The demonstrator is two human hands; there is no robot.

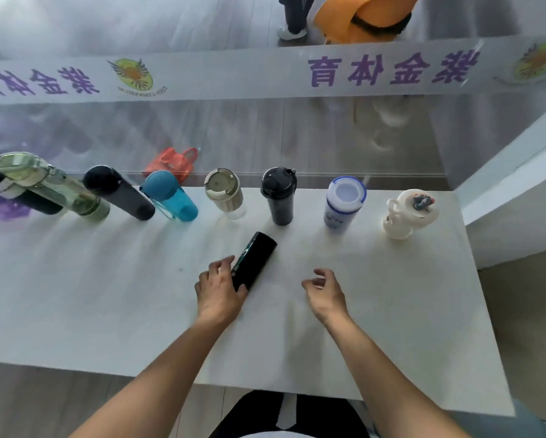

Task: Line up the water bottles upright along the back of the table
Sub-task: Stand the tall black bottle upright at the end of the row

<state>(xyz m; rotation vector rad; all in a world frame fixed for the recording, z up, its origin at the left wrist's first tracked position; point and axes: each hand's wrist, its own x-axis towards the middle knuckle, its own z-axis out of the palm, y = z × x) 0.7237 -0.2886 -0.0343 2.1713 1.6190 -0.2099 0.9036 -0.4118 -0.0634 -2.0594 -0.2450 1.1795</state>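
Left hand [220,287] gripped a glossy black cylindrical bottle [254,260] lying mid-bench [107,295] | right hand [325,290] hovered open, empty | seemingly the last pickup; next: stand it in the back row.

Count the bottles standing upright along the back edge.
7 clear: green-lidded, black, teal, beige, dark, blue-white, cream. More may hide far left.

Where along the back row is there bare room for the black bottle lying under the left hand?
The widest gap lies between the blue-and-white bottle and the cream bottle; smaller ones flank the black tumbler. Left of the teal bottle it is crowded. The lying black bottle is under the left hand.
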